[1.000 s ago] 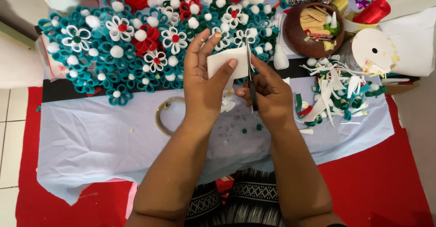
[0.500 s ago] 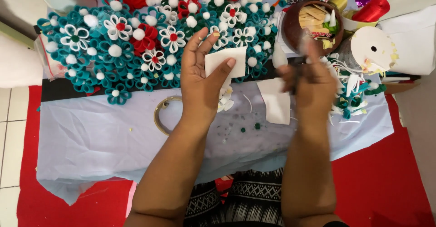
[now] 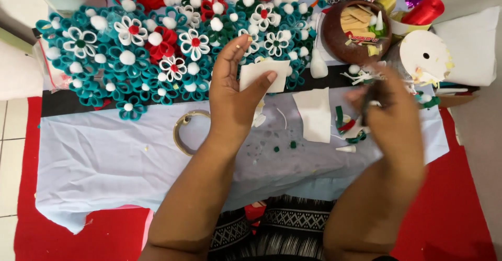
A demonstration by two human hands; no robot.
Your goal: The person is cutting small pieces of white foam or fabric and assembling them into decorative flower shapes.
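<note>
Left hand (image 3: 232, 96) raised over the pale cloth (image 3: 104, 161), fingers pinching a white felt piece (image 3: 264, 75) beside the teal flower edge (image 3: 130, 57). Right hand (image 3: 395, 117) blurred near scraps; grip unreadable. Open cloth left of tape ring (image 3: 183, 130).

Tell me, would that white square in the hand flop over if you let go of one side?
Probably a bit. The white square looks thin and flat, pinched between the left hand thumb and fingers, so it likely bends easily. It seems light too. The cut white piece lies flat on the cloth.
</note>
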